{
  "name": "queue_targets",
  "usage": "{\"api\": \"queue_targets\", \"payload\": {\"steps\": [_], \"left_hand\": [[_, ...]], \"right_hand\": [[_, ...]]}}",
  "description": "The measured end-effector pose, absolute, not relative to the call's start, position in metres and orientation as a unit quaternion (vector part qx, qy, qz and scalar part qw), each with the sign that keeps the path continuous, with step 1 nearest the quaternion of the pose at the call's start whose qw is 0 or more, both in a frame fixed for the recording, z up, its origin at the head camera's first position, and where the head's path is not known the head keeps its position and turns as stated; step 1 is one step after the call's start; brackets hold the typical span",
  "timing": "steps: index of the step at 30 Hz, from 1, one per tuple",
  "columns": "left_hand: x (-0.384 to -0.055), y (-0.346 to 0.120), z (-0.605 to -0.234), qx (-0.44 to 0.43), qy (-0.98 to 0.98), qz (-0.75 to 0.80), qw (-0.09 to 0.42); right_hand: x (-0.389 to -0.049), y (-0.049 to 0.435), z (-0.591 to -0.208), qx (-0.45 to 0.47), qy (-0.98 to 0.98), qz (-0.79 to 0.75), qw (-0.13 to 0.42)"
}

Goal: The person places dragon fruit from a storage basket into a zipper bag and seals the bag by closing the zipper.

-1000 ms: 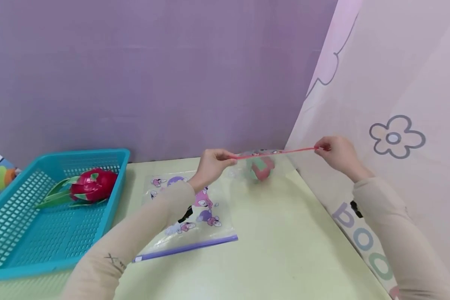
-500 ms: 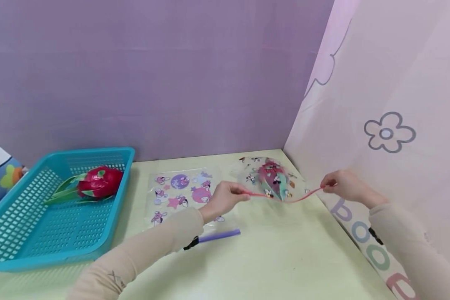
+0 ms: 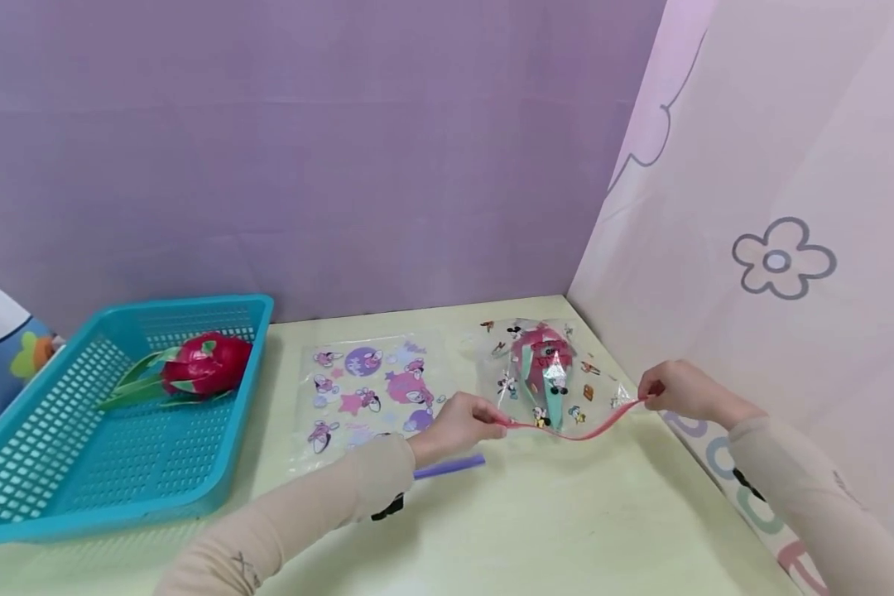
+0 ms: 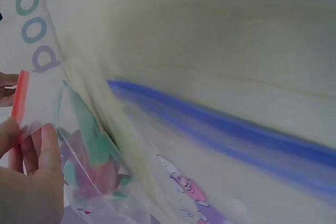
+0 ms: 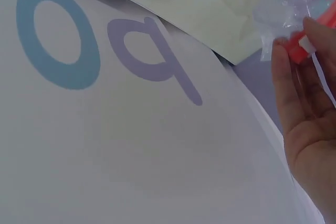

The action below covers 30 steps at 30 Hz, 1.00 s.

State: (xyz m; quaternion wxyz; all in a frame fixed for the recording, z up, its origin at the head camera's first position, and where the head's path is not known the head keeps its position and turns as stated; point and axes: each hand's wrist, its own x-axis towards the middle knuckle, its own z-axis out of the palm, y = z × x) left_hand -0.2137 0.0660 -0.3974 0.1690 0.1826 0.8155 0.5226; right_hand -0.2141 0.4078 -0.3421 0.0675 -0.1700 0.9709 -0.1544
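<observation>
Far left on the pale yellow-green bench (image 3: 566,530): a turquoise perforated plastic basket (image 3: 60,472), with a red dragon fruit with green leaves (image 3: 197,368) lying inside, near its back right corner. Next to the basket, flat on the bench: a clear plastic zip bag with purple and pink cartoon prints and a purple zip strip (image 3: 368,393), partly covered by the left forearm in a beige sleeve (image 3: 305,513). Just right of it, the left hand (image 3: 458,424), fingers curled, pinching the left end of the red zip strip (image 3: 574,430); seen also from the left wrist camera, fingertips (image 4: 50,145) pressed on the clear plastic beside the red strip (image 4: 20,100). Between the two hands: a clear plastic zip bag with small cartoon prints (image 3: 551,372), lying on the bench toward the back right corner, with a pink and green object (image 3: 542,364) inside; too blurred to tell exactly what kind. Red strip sagging a little in the middle, close above the bench. At the right end, the right hand (image 3: 674,389), also pinching the strip, beside the white side wall with a flower outline and coloured letters (image 3: 782,257); in the right wrist view, fingers (image 5: 286,77) closed on the red end (image 5: 304,38) with crumpled clear plastic above. Behind everything, a plain purple back wall (image 3: 305,149).
</observation>
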Motion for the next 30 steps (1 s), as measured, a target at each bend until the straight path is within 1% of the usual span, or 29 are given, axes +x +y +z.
{"api": "queue_targets", "payload": {"steps": [4, 7, 11, 15, 19, 21, 26, 30], "left_hand": [[-0.210, 0.068, -0.401, 0.192, 0.827, 0.496, 0.182], [-0.208, 0.070, -0.402, 0.186, 0.832, 0.486, 0.192], [-0.207, 0.069, -0.402, 0.184, 0.833, 0.484, 0.195], [-0.207, 0.069, -0.402, 0.190, 0.834, 0.476, 0.203], [-0.207, 0.068, -0.404, 0.226, 0.833, 0.459, 0.211], [-0.207, 0.067, -0.404, 0.247, 0.830, 0.450, 0.217], [-0.206, 0.059, -0.401, 0.272, 0.824, 0.425, 0.257], [-0.205, 0.050, -0.392, 0.295, 0.824, 0.380, 0.300]], "right_hand": [[-0.216, 0.407, -0.346, -0.171, 0.966, -0.158, 0.114], [-0.215, 0.408, -0.350, -0.167, 0.963, -0.165, 0.136], [-0.212, 0.409, -0.355, -0.160, 0.960, -0.173, 0.153], [-0.210, 0.410, -0.360, -0.152, 0.961, -0.170, 0.158], [-0.206, 0.412, -0.365, -0.152, 0.963, -0.153, 0.160], [-0.203, 0.412, -0.367, -0.146, 0.963, -0.149, 0.172], [-0.200, 0.408, -0.368, -0.109, 0.953, -0.166, 0.227], [-0.201, 0.399, -0.362, -0.121, 0.947, -0.174, 0.240]]}}
